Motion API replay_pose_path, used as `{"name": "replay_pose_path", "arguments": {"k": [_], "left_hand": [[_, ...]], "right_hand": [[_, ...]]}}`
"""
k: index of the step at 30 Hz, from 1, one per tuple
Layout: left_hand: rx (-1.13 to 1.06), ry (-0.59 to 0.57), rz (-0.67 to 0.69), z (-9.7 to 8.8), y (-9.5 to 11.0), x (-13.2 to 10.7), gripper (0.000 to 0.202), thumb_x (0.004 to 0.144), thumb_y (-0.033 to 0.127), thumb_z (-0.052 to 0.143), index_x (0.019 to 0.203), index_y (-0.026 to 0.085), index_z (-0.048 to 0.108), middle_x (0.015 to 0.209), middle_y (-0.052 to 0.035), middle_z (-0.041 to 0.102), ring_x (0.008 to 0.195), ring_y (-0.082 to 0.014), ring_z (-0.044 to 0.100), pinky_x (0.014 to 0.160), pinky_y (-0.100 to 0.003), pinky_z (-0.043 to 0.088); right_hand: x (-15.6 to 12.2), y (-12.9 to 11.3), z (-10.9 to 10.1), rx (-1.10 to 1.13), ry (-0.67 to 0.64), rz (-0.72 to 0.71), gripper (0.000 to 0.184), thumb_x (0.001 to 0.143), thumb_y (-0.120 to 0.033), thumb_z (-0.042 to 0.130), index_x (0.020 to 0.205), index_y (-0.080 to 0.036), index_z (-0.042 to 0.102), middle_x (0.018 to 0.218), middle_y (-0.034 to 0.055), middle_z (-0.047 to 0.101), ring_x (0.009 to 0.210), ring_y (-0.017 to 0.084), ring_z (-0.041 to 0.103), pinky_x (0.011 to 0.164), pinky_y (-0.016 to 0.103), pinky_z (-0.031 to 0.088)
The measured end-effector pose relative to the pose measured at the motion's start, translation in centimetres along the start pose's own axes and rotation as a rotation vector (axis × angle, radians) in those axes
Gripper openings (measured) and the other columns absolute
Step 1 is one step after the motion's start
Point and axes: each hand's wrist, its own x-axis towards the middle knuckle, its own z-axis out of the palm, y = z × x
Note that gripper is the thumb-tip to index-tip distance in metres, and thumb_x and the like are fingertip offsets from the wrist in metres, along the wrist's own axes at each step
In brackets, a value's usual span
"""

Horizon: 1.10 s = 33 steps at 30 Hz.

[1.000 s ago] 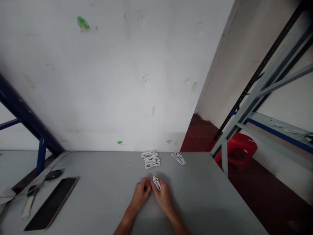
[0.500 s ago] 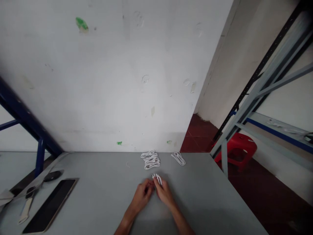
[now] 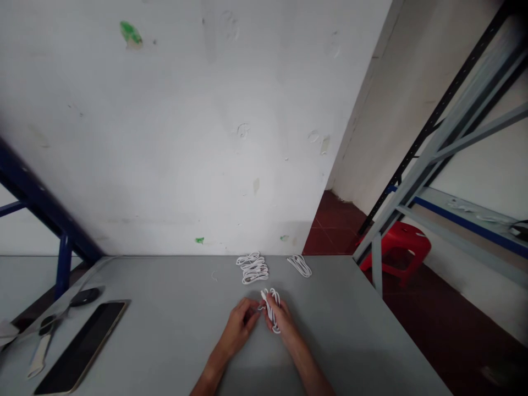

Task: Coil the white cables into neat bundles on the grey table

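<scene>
My right hand (image 3: 281,317) is closed around a coiled white cable (image 3: 272,313), whose loops stick out above and below the fingers. Just to its left, my left hand (image 3: 242,320) has thumb and forefinger pinched on a thin white tie (image 3: 261,308) beside the coil. Beyond the hands, several coiled white cables (image 3: 252,268) lie bunched together near the table's far edge. Another white cable coil (image 3: 300,265) rests apart from them, to the right. A thin curved white strand (image 3: 214,275) lies left of the bunch.
On the left of the grey table (image 3: 173,341) lie a dark-screened phone or tablet (image 3: 82,346), a black mouse-like object (image 3: 84,297) and a white-handled tool (image 3: 40,355). A white wall (image 3: 214,165) stands behind. At right are a metal frame (image 3: 412,187) and a red stool (image 3: 398,250).
The coil in my right hand has turned upright, so more of its loops show. My left hand has drawn slightly away from it, with the thin tie now visible at its fingertips.
</scene>
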Motion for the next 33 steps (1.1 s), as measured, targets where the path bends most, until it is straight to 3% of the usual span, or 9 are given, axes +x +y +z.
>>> {"name": "replay_pose_path", "arguments": {"k": [4, 9, 18, 27, 33], "left_hand": [[0.005, -0.03, 0.012, 0.1, -0.2, 0.0, 0.021, 0.093, 0.033, 0.056, 0.103, 0.019, 0.067, 0.085, -0.004, 0.068, 0.073, -0.0172, 0.059, 0.068, -0.026, 0.045], [0.055, -0.009, 0.015, 0.3, -0.2, -0.1, 0.03, 0.097, 0.039, 0.047, 0.088, 0.02, 0.069, 0.081, -0.004, 0.07, 0.072, -0.0174, 0.062, 0.069, -0.025, 0.045], [0.145, 0.212, -0.125, -0.5, -1.1, 0.3, 0.036, 0.091, 0.044, 0.049, 0.07, 0.018, 0.06, 0.056, 0.0015, 0.058, 0.053, -0.0137, 0.049, 0.054, -0.023, 0.036], [0.127, 0.215, -0.149, -0.6, -1.3, 0.3, 0.036, 0.089, 0.044, 0.05, 0.066, 0.018, 0.057, 0.053, 0.0034, 0.052, 0.051, -0.0123, 0.044, 0.053, -0.022, 0.034], [0.097, 0.214, -0.186, -0.6, -1.6, 0.4, 0.039, 0.089, 0.049, 0.05, 0.067, 0.018, 0.057, 0.052, 0.0042, 0.051, 0.051, -0.012, 0.043, 0.051, -0.022, 0.033]], "right_hand": [[-0.1, 0.0, 0.0, -0.002, -0.015, 0.008, 0.066, 0.068, -0.083, 0.059, 0.075, -0.018, 0.064, 0.048, -0.006, 0.053, 0.032, 0.007, 0.039, 0.034, 0.02, 0.026], [-0.1, 0.2, 0.1, -0.01, -0.071, -0.017, 0.063, 0.072, -0.08, 0.059, 0.075, -0.017, 0.065, 0.052, -0.0054, 0.056, 0.033, 0.006, 0.041, 0.033, 0.019, 0.026], [0.6, 0.6, -0.4, 0.137, -0.003, 0.014, 0.069, 0.061, -0.083, 0.066, 0.08, -0.016, 0.066, 0.049, -0.0055, 0.057, 0.029, 0.006, 0.041, 0.029, 0.018, 0.026], [0.6, 0.9, -0.6, 0.208, 0.003, -0.003, 0.069, 0.062, -0.082, 0.067, 0.082, -0.016, 0.068, 0.05, -0.0048, 0.058, 0.03, 0.007, 0.042, 0.03, 0.019, 0.029], [0.5, 0.7, -0.7, 0.354, -0.036, 0.069, 0.074, 0.059, -0.087, 0.065, 0.086, -0.019, 0.07, 0.057, -0.0013, 0.063, 0.038, 0.009, 0.048, 0.035, 0.02, 0.036]]}}
